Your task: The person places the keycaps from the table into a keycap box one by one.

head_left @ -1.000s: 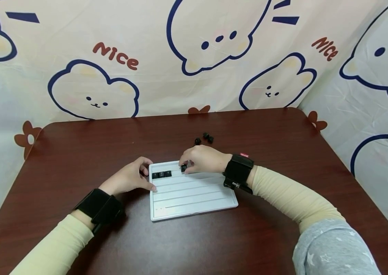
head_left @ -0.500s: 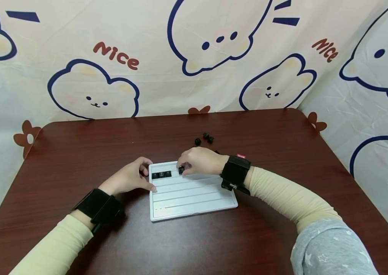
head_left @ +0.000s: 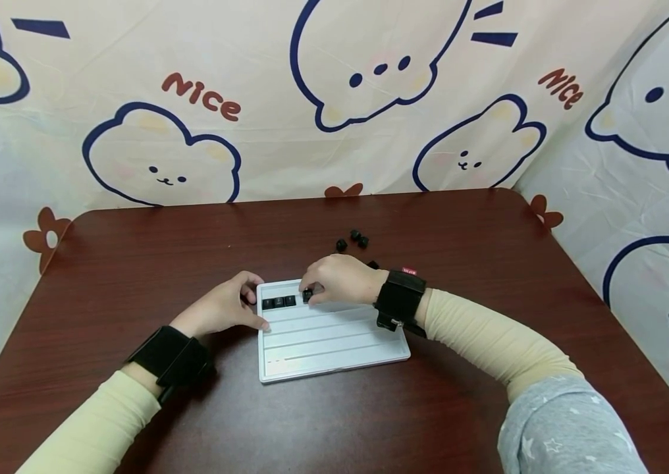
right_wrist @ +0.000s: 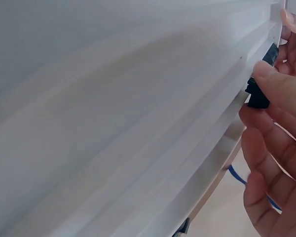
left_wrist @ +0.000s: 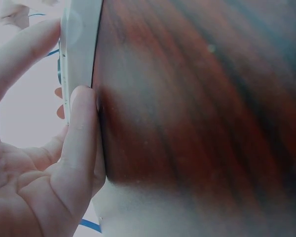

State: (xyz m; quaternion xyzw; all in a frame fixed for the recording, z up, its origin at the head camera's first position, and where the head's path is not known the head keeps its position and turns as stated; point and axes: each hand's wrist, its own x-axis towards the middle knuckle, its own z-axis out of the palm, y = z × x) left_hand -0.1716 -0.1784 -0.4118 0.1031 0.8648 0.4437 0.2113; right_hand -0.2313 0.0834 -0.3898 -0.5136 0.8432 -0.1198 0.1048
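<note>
A white ridged tray (head_left: 334, 339) lies on the table, with a short row of black keycaps (head_left: 278, 302) in its far-left slot. My right hand (head_left: 343, 280) pinches another black keycap (head_left: 307, 295) between thumb and fingers, just right of that row. In the right wrist view, this keycap (right_wrist: 258, 96) sits at the thumb tip, close over the ridges. My left hand (head_left: 224, 306) rests at the tray's left edge, thumb tip on the rim. The left wrist view shows its fairly straight fingers (left_wrist: 81, 116) touching the tray's side (left_wrist: 84, 44).
Several loose black keycaps (head_left: 355, 235) lie on the brown table (head_left: 192, 243) beyond the tray. One more keycap (head_left: 373, 264) shows partly behind my right hand. A printed cloth (head_left: 275, 158) hangs along the table's far edge.
My right hand has slid a little left with its keycap, narrowing the gap to the row. The left hand and the tray stay in place.
</note>
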